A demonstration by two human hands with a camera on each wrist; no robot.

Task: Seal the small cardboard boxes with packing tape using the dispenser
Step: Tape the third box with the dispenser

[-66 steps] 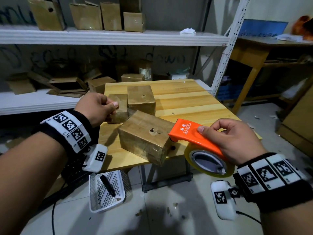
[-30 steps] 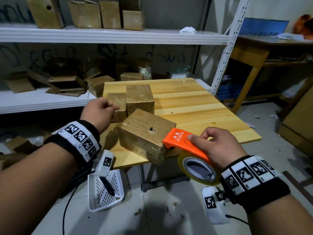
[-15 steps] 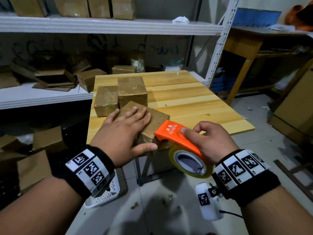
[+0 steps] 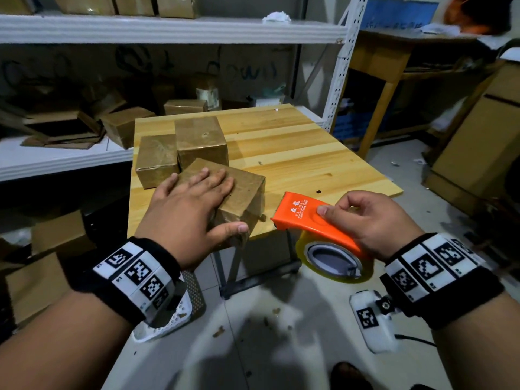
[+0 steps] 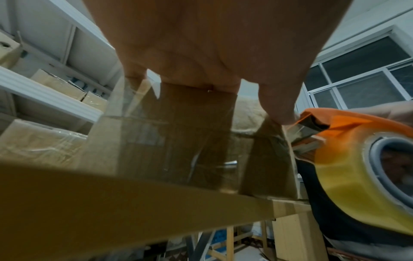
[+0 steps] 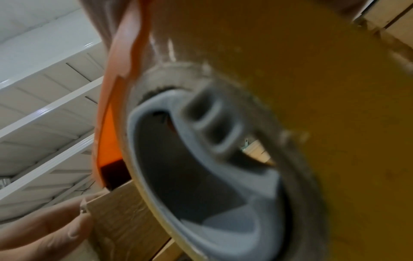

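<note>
Three small brown cardboard boxes stand on the wooden table (image 4: pixel 309 159). The nearest box (image 4: pixel 244 190) sits turned at the table's front edge. My left hand (image 4: pixel 188 209) lies flat on its top with straight fingers, and the thumb (image 5: pixel 277 106) rests at the near right corner. My right hand (image 4: pixel 368 218) grips the orange tape dispenser (image 4: pixel 304 218) just right of that box, off the table's edge. Its yellowish tape roll (image 4: pixel 334 260) hangs below. The toothed mouth points at the box's right side, a small gap away. Up close, the roll (image 6: pixel 312 88) fills the right wrist view.
Two more boxes (image 4: pixel 156 159) (image 4: pixel 201 142) stand behind the near one. White metal shelving (image 4: pixel 168 29) with more cartons runs behind and to the left. A white perforated basket (image 4: pixel 194 299) is on the floor under my left wrist. A wooden desk (image 4: pixel 380 66) and large cartons (image 4: pixel 478 136) are at right.
My left hand left the far-left box, where it was curled, and now lies flat on the near box. The dispenser's mouth has drawn slightly away from the box's side.
</note>
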